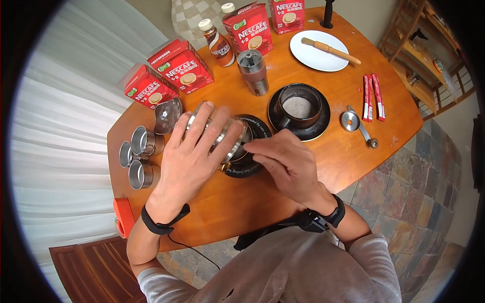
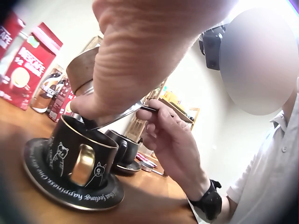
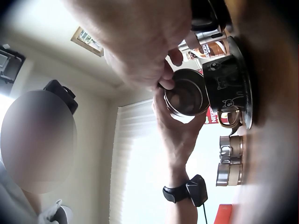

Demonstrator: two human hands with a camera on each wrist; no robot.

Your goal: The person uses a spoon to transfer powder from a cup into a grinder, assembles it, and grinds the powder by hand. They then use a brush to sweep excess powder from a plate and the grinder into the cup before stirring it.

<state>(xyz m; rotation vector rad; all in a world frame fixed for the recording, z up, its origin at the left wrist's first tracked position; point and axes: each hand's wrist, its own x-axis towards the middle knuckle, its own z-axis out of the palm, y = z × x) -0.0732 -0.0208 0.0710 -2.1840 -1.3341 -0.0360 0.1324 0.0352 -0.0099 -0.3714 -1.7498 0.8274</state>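
Observation:
My left hand (image 1: 194, 139) grips a steel cup (image 3: 189, 91) from above, fingers spread round its side. The steel cup is tipped, its mouth turned toward the right hand and down over a black cup (image 2: 86, 151). White cat drawings and a gold handle mark that black cup, which stands on a lettered black saucer (image 2: 100, 199). My right hand (image 1: 292, 164) pinches a thin dark handle (image 2: 149, 108) at the mouth of the steel cup. The far end of this utensil is hidden, so I cannot tell its kind.
A second black cup (image 1: 298, 107) holds pale powder on its saucer. Behind stand a hand grinder (image 1: 253, 74), a coffee bottle (image 1: 218, 45) and several red Nescafé boxes (image 1: 184, 68). Small steel cups (image 1: 140, 174) sit left; a brush (image 1: 328, 49) lies on a white plate (image 1: 318, 63).

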